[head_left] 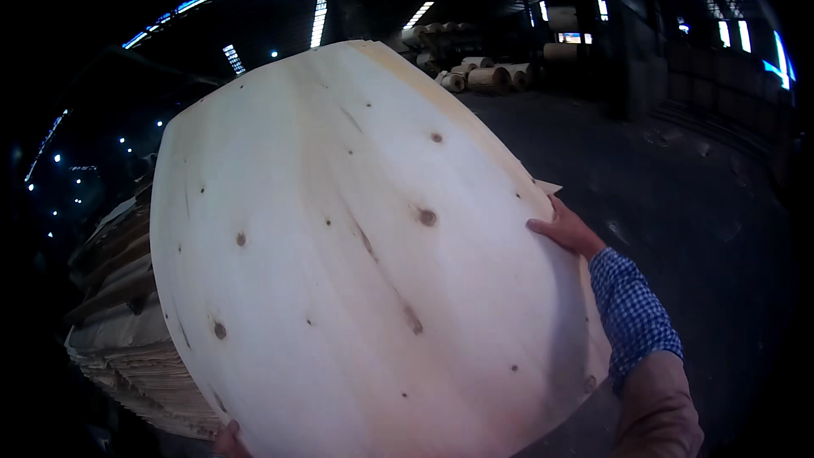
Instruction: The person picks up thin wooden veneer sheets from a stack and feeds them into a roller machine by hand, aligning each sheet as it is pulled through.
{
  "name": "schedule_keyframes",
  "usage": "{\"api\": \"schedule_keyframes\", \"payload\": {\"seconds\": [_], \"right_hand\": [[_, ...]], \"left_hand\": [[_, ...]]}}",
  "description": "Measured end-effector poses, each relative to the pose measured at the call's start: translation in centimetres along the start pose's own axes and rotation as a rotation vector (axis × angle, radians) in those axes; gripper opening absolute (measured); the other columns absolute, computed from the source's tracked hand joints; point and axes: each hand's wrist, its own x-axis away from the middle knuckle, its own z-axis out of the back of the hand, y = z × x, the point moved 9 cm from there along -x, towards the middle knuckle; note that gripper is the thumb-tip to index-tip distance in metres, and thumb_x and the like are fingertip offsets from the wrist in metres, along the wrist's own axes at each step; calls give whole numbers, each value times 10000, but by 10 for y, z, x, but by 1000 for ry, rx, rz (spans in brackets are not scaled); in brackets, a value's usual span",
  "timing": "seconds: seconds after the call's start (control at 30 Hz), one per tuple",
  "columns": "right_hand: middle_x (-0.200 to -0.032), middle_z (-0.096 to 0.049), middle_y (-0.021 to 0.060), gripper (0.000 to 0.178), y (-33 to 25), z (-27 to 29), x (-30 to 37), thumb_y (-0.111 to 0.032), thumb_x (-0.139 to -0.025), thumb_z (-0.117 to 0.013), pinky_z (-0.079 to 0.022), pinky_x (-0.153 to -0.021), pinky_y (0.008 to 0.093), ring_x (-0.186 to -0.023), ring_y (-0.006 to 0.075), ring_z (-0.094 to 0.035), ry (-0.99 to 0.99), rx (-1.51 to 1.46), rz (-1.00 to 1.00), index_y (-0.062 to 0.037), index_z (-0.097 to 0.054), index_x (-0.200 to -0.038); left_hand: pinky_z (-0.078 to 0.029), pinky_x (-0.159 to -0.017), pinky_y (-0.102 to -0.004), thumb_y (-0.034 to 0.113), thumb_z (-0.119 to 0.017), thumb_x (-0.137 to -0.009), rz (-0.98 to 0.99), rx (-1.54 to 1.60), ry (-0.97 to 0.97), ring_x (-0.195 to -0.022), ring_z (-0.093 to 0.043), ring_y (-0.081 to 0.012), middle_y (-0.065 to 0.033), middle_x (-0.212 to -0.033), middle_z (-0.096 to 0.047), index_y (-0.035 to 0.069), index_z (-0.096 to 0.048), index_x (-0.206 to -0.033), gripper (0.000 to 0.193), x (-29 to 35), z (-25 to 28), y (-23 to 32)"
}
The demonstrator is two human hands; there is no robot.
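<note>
A large pale sheet of wood veneer [297,288], dotted with brown knots and dark streaks, fills the middle of the head view. My right hand [566,227] grips its right edge, with the thumb on the face and the fingers hidden behind. At the lower left, my left hand [229,441] shows only in part, closed on the sheet's near left edge. Bulging toward me in this view, the sheet hides much of what lies behind it. A small splintered corner [548,187] juts out just above my right hand.
A tall stack of veneer sheets [140,348] with ragged edges stands at the left, partly behind the held sheet. Rolls of veneer [489,79] lie on the dark floor [678,229] farther back. A dark pillar [632,51] rises at the far right.
</note>
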Motion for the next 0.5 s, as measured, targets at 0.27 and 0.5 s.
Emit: {"api": "schedule_keyframes", "payload": {"seconds": [0.27, 0.5], "right_hand": [[-1034, -654, 155, 551, 31, -30, -20, -287, -814, -706, -506, -830, 313, -895, 197, -645, -248, -472, -277, 68, -537, -1200], [-897, -676, 124, 419, 56, -35, -30, -219, -826, -667, -531, -696, 284, -733, 167, -653, -189, -619, -113, 76, -585, -1113]], "left_hand": [[-440, -1015, -472, 163, -415, -963, -273, 97, -259, -1173, -523, -349, -187, -1330, -485, 14, -309, -1404, 477, -4, -22, 52], [-478, -948, -421, 72, -494, -922, -362, 100, -98, -1099, -575, -284, -147, -1235, -561, 0, -417, -1334, 425, 27, -34, 67]]}}
